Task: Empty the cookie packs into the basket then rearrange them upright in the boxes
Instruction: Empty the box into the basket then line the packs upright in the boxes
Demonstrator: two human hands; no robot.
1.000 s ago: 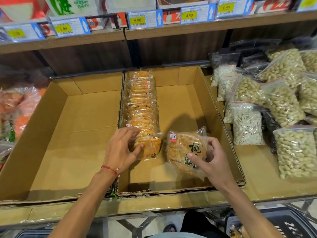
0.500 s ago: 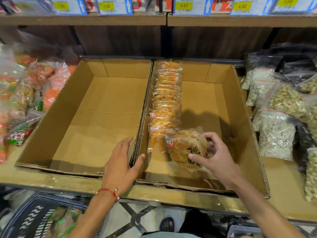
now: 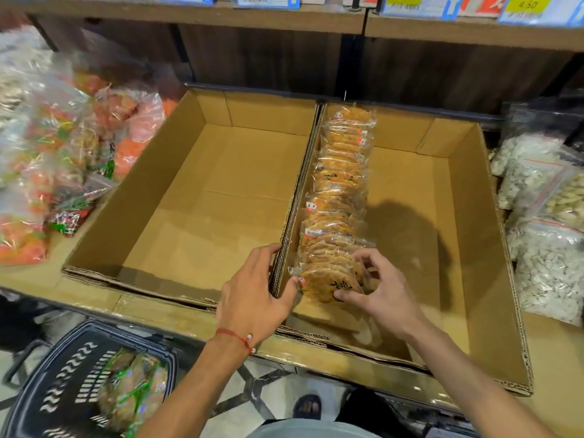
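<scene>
Two open cardboard boxes stand side by side on the shelf. The left box (image 3: pixel 177 213) holds nothing. In the right box (image 3: pixel 455 248) a row of clear cookie packs (image 3: pixel 343 184) stands upright along the left wall. My right hand (image 3: pixel 379 292) holds the nearest cookie pack (image 3: pixel 325 281) against the front end of that row. My left hand (image 3: pixel 256 295) rests on the divider where the two box walls meet, thumb touching the pack's corner. A black basket (image 3: pixel 79 384) with several green-wrapped cookie packs (image 3: pixel 132 393) sits on the floor at lower left.
Bags of orange and mixed candy (image 3: pixel 50 159) pile up left of the boxes. Bags of nuts and seeds (image 3: pixel 550 235) lie to the right. A shelf with price tags (image 3: pixel 410 7) runs overhead. My sandalled foot (image 3: pixel 306 406) shows on the tiled floor.
My right hand has pushed the held cookie pack left onto the front of the row. My left hand slid off the row onto the box divider. The view shifted left and down, showing the basket.
</scene>
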